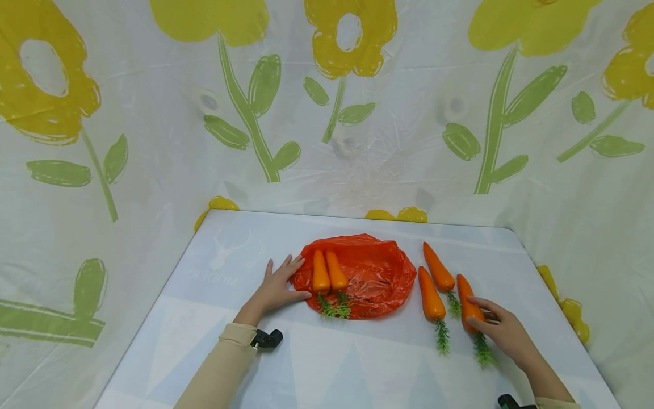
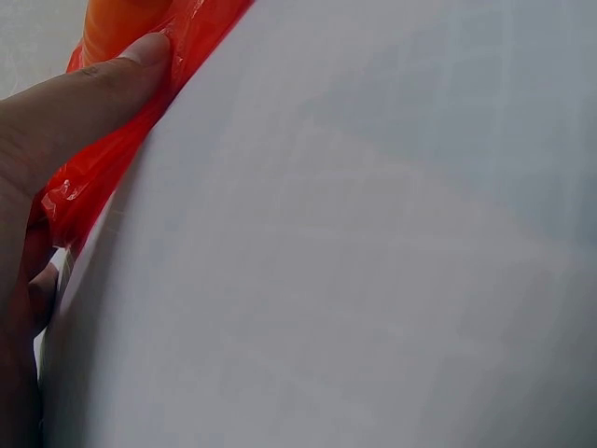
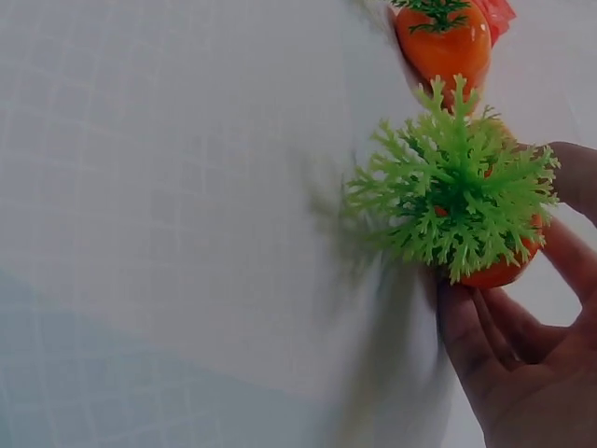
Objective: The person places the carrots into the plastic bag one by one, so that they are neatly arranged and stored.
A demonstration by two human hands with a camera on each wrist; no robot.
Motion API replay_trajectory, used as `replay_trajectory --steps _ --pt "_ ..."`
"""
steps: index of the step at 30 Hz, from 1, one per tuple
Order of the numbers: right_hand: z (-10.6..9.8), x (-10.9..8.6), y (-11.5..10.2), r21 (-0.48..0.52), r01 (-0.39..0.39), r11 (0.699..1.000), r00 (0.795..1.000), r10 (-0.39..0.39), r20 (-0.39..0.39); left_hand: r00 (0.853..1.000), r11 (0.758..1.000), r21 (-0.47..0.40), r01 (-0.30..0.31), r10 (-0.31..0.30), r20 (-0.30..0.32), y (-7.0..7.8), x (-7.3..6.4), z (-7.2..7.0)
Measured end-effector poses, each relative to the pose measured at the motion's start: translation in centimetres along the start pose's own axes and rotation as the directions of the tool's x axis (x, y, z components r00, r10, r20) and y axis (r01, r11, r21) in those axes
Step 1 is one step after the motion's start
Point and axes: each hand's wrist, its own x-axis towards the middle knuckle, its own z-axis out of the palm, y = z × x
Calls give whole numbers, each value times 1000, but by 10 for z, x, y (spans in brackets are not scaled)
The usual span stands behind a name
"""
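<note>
Toy carrots (image 1: 431, 300), red plastic bag (image 1: 375, 270)
Right hand (image 1: 507, 330) grasps rightmost carrot (image 1: 467, 294) — left hand (image 1: 277, 289), fingers spread, rests against the bag.

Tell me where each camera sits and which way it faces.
Head: worn on the head, facing forward and down at the table; left hand, right hand, sleeves show.
Left wrist: worn there, facing across the table toward the red bag; left hand partly shows.
Right wrist: worn there, facing the gripped carrot, leaves nearest; right hand partly shows.
Head and left wrist share the red bag.
</note>
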Motion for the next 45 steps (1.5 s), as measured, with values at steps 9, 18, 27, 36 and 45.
replay_trajectory --steps 9,18,27,36,45 --pt "-3 1 0 -30 -7 1000 1000 8 17 1000 1000 -2 0 0 -10 -2 0 1" --pt "-3 -1 -1 -19 -8 1000 1000 9 17 1000 1000 -2 0 0 -8 -1 1 1" --pt "-3 -2 2 -31 -1 1000 1000 0 -24 1000 1000 -1 -16 16 -17 -1 -1 1" --pt "-1 -4 3 -17 34 999 997 -35 -63 999 1000 -5 -24 24 -25 0 0 -1" --pt "2 -4 3 12 11 1000 997 -10 -77 1000 1000 -14 -25 25 -19 0 0 0"
